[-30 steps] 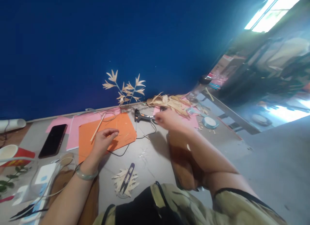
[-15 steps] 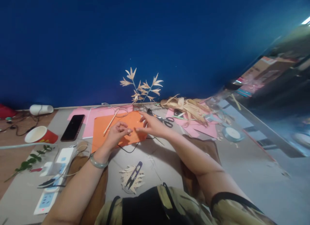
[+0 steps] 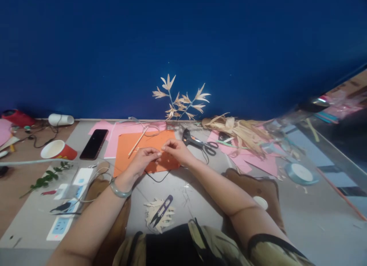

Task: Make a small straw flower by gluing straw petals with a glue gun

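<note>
Over the orange sheet (image 3: 124, 147), my left hand (image 3: 145, 161) pinches with thumb and forefinger. What lies between its fingertips is too small to name. Close beside it, my right hand (image 3: 178, 152) is closed in a pinch as well, its fingertips almost meeting the left ones; its contents I cannot make out. A thin pale stick (image 3: 138, 141) lies on the orange sheet, left of the hands. Behind them a branch with dried, husk-like flowers (image 3: 179, 99) stands upright against the blue wall. Nearer my body, thread snips (image 3: 162, 211) rest on a pile of pale cut pieces (image 3: 151, 210).
A black glue gun (image 3: 192, 140) and scissors (image 3: 210, 148) lie right of my hands, before dried corn husks (image 3: 243, 130) on pink paper (image 3: 265, 164). A ribbon spool (image 3: 301, 173) is farther right. Left are a phone (image 3: 94, 144), paper cup (image 3: 67, 153), green sprig (image 3: 47, 179) and power strip (image 3: 60, 224).
My right hand's spread fingers have closed into a pinch and come nearer my left fingertips. The whole view has shifted, so the table's things appear farther right.
</note>
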Demonstrator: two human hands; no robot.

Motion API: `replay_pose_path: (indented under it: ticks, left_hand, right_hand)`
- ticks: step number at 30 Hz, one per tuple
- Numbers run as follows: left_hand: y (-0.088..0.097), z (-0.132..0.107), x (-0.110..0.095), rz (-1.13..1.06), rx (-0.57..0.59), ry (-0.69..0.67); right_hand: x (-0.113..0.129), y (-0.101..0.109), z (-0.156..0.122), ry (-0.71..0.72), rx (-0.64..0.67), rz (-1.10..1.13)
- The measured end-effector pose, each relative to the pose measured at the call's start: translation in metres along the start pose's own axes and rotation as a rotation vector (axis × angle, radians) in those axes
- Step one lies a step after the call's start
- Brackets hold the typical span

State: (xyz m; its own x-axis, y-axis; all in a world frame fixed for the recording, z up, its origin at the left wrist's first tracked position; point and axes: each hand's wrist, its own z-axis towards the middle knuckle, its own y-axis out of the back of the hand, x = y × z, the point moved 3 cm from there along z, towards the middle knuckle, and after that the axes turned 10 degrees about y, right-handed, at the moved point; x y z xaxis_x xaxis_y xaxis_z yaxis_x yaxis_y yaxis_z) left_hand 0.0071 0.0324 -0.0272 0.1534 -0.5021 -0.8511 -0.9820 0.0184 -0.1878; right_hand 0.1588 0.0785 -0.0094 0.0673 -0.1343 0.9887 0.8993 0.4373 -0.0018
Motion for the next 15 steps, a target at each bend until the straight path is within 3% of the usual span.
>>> replay_pose_path:
  ticks: [8, 15]
  left_hand:
    - [-0.002, -0.006, -0.005, -0.139, 0.127, 0.022]
    - [-0.003, -0.011, -0.012, -0.215, 0.121, 0.036]
  right_hand:
    - [-0.003, -0.002, -0.001, -0.036, -0.106, 0.183]
    - [0.007, -0.004, -0.007, 0.112, -0.169, 0.024]
